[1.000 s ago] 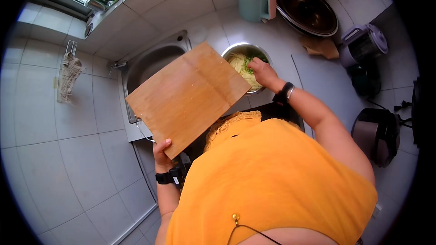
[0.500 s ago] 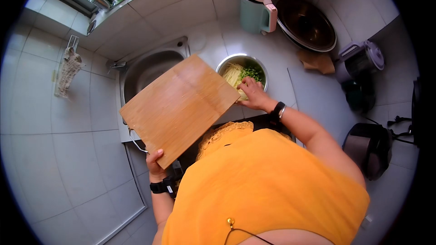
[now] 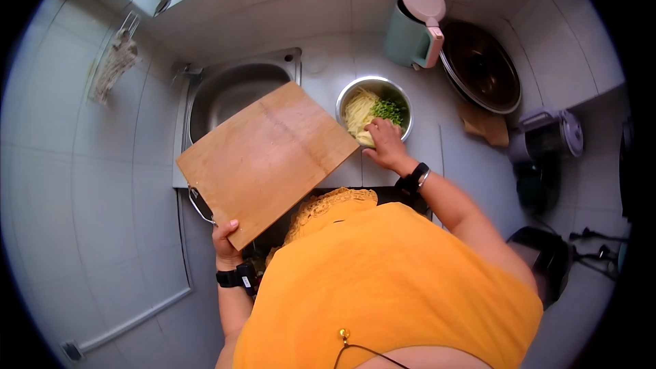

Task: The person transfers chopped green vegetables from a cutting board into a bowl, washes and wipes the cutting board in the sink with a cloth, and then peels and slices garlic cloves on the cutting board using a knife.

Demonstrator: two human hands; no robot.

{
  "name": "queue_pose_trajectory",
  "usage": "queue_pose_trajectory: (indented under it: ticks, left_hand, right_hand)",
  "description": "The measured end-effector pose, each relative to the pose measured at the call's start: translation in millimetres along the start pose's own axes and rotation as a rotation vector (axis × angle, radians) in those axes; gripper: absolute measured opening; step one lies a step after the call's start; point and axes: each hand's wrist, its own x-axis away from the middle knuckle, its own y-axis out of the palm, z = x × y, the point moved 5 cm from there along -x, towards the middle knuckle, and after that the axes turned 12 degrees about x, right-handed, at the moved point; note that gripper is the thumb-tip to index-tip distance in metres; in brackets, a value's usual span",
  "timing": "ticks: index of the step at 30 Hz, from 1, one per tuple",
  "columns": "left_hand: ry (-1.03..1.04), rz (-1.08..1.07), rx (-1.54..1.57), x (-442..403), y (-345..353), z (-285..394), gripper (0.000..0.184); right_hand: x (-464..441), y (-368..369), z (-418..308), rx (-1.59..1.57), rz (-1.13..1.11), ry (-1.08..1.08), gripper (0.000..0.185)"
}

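My left hand (image 3: 225,238) grips the lower left corner of a wooden cutting board (image 3: 270,160), thumb on top and the other fingers underneath. The board is tilted, and its right corner comes close to a round metal bowl (image 3: 408,104). Pale yellow shreds (image 3: 359,107) fill the bowl's left side, with chopped green pieces (image 3: 389,111) beside them on the right. Over the bowl's near rim, my right hand (image 3: 387,145) has its fingers curled down onto the shreds, some of which lie between thumb and fingers. Its fingertips are partly hidden.
Behind the board is a steel sink (image 3: 232,89) with a tap (image 3: 193,70). A green jug-shaped appliance (image 3: 404,35) with a pink lid stands behind the bowl, beside a large dark round pan or lid (image 3: 482,65). Farther right are a purple-lidded appliance (image 3: 547,133) and cables (image 3: 598,253).
The view has shifted slightly. My right hand stays at the bowl, its fingers lower on the shreds and its thumb farther from the board. My left hand keeps its hold on the board.
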Motion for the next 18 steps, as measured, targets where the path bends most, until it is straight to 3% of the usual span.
queue_pose_trajectory:
  ticks: [11, 15, 17, 18]
  left_hand:
    - [0.042, 0.225, 0.201, 1.0, -44.2, -4.4, 0.061]
    - [0.066, 0.234, 0.215, -25.0, -75.2, -11.1, 0.059]
    - [0.073, 0.219, 0.230, -26.6, -93.5, -12.7, 0.059]
    - [0.062, 0.196, 0.197, -28.2, -99.6, -10.4, 0.059]
  right_hand:
    - [-39.1, -17.5, 15.8, -0.049, 0.104, -0.063, 0.039]
    - [-74.7, -39.1, -19.5, -0.170, 0.050, -0.227, 0.031]
    - [-89.5, -35.3, -46.9, -0.214, -0.194, -0.266, 0.026]
    - [-99.2, -30.5, -60.4, -0.201, -0.197, -0.282, 0.026]
